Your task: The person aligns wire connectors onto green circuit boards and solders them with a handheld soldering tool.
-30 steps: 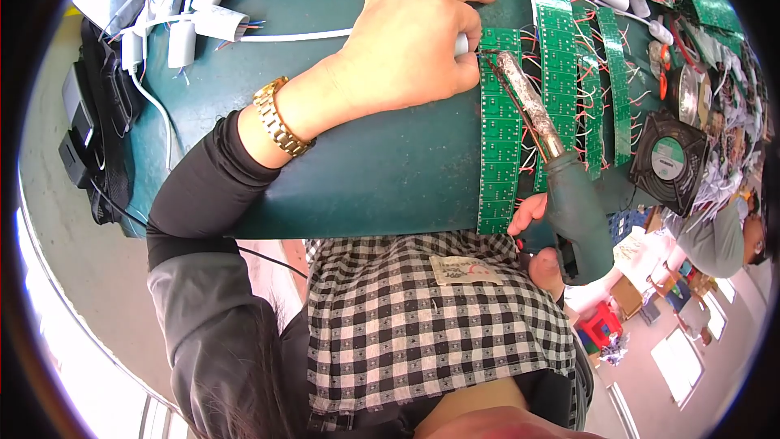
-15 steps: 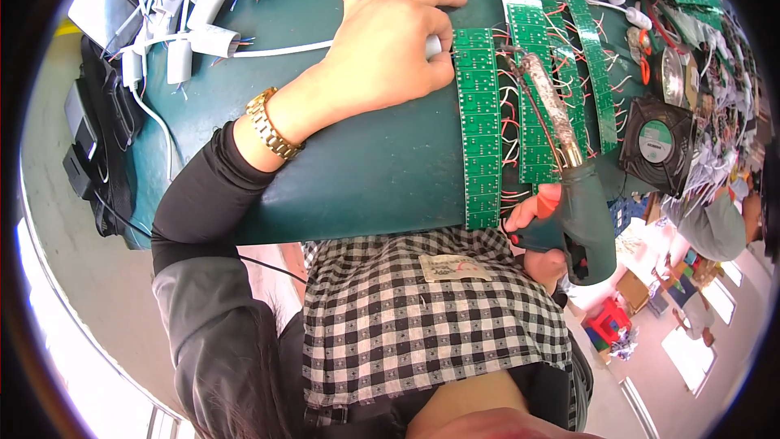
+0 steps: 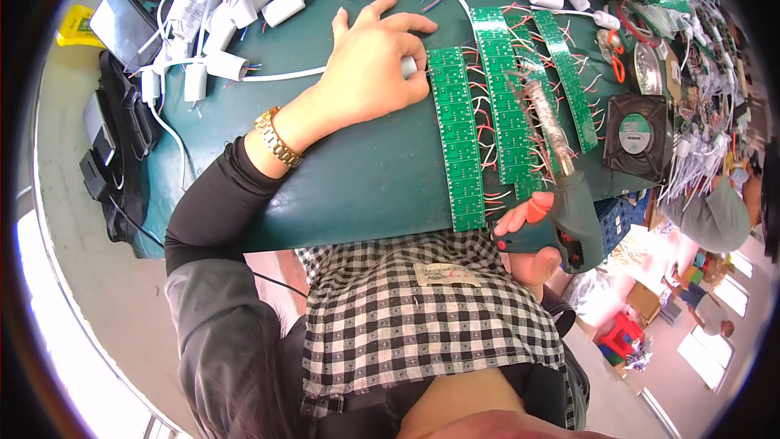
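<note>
My left hand (image 3: 370, 73) lies on the dark green table (image 3: 357, 187), its fingers curled over a small white cylindrical part (image 3: 409, 67) at the top end of the nearest green circuit strip (image 3: 457, 146). My right hand (image 3: 530, 254) grips a dark green glue gun (image 3: 573, 211) with an orange trigger at the table's near edge. Its clear glue stick and nozzle (image 3: 540, 114) point away from me over two more wired circuit strips (image 3: 508, 97).
White cylindrical parts with cables (image 3: 227, 24) pile up at the far left, beside a black phone-like device (image 3: 122, 24) and a black bag (image 3: 106, 154). A black square fan (image 3: 638, 136) sits right of the strips. Another person (image 3: 715, 211) is at the far right.
The view has shifted a little. Both hands keep their hold, and the glue gun has swung slightly nearer to me over the strips.
</note>
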A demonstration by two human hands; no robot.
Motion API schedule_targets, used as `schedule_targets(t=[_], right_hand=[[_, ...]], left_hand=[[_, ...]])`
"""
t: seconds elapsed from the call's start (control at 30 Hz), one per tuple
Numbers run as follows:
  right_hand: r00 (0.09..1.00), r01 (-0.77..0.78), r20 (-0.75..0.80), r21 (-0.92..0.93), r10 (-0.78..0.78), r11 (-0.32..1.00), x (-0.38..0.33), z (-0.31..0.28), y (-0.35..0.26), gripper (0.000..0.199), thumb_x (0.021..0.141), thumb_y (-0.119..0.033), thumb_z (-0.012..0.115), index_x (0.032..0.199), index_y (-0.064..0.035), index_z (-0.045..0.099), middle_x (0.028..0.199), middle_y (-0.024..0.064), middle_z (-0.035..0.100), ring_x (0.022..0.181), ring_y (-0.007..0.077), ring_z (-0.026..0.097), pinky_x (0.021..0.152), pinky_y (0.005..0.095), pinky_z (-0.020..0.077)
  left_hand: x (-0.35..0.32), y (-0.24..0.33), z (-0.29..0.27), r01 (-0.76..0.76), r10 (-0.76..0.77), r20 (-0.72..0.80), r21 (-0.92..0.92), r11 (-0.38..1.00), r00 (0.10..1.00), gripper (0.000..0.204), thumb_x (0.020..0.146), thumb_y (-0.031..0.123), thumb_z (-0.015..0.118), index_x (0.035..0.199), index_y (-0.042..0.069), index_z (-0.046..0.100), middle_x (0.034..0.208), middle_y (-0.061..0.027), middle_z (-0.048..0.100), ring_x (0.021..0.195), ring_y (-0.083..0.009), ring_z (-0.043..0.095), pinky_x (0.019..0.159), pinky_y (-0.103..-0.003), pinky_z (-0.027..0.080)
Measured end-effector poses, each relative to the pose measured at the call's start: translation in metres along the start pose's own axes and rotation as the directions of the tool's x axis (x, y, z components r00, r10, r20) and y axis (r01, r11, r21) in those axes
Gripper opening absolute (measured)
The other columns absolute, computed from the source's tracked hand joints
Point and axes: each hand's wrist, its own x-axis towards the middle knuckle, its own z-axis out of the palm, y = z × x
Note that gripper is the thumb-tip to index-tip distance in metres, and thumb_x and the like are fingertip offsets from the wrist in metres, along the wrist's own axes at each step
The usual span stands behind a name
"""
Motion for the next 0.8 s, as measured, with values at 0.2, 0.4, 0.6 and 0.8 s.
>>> schedule_targets(t=[0.2,0.4,0.6,0.8], right_hand=[[0.999,0.027,-0.046,0.064,-0.025,0.998,-0.008,-0.007,0.005,0.081,0.078,-0.066,0.056,0.123,-0.0007,0.04,0.077,0.0099,0.051,0.062,0.0195,0.054,0.053,0.0283,0.0467],[0.994,0.072,-0.093,0.086,-0.063,0.994,-0.012,-0.016,0.008,0.08,0.079,-0.065,0.055,0.123,0.0003,0.038,0.076,0.0099,0.05,0.061,0.0196,0.054,0.054,0.0289,0.0472],[0.982,0.147,-0.129,0.071,-0.137,0.987,-0.019,-0.025,0.002,0.078,0.081,-0.063,0.055,0.123,0.0007,0.038,0.077,0.0104,0.051,0.062,0.0196,0.054,0.056,0.0293,0.0479],[0.966,0.153,-0.221,0.086,-0.131,0.984,-0.028,-0.027,0.006,0.078,0.083,-0.062,0.053,0.123,0.0033,0.037,0.074,0.0091,0.053,0.06,0.0172,0.054,0.057,0.0285,0.0467]], left_hand=[[0.0,0.0,0.002,-0.013,0.014,-0.024,0.02,1.0,1.0,0.007,0.067,0.016,0.065,0.066,0.009,0.063,0.121,0.0006,0.058,0.128,-0.0403,0.034,0.095,-0.074,0.018],[0.001,0.002,0.0,0.013,-0.013,0.033,0.016,1.0,0.999,0.006,0.068,0.012,0.064,0.07,0.01,0.059,0.124,0.0,0.056,0.132,-0.0392,0.03,0.099,-0.072,0.014],[0.008,0.001,-0.014,-0.209,0.214,-0.197,0.049,0.977,0.957,0.015,0.073,0.014,0.068,0.082,0.007,0.058,0.113,-0.0112,0.054,0.106,-0.032,0.048,0.091,-0.041,0.037],[0.108,0.008,-0.01,-0.243,0.268,-0.021,0.36,0.901,0.963,0.027,0.078,0.026,0.061,0.079,0.0,0.058,0.074,-0.02,0.063,0.07,-0.0368,0.063,0.061,-0.045,0.051]])
